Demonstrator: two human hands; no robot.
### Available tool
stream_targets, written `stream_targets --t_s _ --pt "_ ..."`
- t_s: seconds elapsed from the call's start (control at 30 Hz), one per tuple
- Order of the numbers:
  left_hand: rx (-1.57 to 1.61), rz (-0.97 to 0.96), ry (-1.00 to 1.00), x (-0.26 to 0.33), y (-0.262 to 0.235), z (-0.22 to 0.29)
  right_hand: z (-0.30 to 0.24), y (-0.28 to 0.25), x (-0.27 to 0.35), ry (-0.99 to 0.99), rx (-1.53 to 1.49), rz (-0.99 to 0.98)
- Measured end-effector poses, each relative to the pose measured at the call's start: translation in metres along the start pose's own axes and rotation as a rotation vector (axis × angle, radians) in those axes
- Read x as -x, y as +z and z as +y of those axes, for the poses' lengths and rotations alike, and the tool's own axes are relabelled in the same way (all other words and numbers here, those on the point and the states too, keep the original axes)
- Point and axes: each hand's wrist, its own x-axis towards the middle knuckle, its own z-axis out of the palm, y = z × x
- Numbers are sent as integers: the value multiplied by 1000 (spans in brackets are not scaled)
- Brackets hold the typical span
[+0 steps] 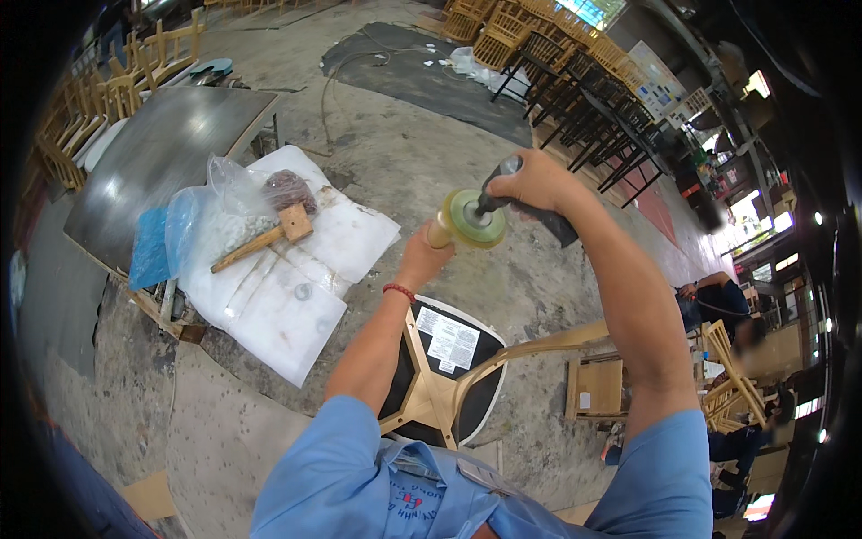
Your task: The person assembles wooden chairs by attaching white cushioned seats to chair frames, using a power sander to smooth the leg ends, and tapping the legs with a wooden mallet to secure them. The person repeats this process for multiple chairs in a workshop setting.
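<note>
My right hand [532, 182] is closed around a black hand-held power tool [548, 220] that looks like a disc sander. Its round yellow-green disc [474, 218] is against or very near the pale end of a wooden chair leg [440, 234]; contact cannot be made out. My left hand [419, 261] is wrapped around that leg just below the end, with a red bead bracelet at the wrist. Below my arms lies an upturned chair [429, 398], with crossed wooden rails, a black seat underside and a white label [447, 340]. Another curved wooden leg [557, 340] reaches right.
At left, a dark metal-topped table [171, 148] stands beside white foam sheeting [278, 337] bearing a wooden mallet [269, 235] and plastic bags [238, 193]. Black stools [588, 117] and stacked wooden chairs [503, 36] fill the back right. People [718, 301] work at far right.
</note>
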Motion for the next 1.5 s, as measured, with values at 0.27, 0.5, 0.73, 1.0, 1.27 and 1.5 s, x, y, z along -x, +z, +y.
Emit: stream_targets --t_s 0.27,0.5,0.73,1.0,1.27,1.5 --pt "168 -109 -134 -3 -4 -15 72 -59 119 92 -306 245" --pt "61 -154 8 -38 -3 2 120 -53 404 162 -670 805" --pt "-242 10 406 -16 0 45 82 124 664 94 -1392 1393" --pt "-526 -656 278 106 -94 47 79 381 762 570 -1657 1774" --pt "-484 -955 -150 283 -248 -43 -18 609 712 1340 -1727 790" --pt "-474 -899 -464 305 -418 -80 -112 624 441 732 -1274 114"
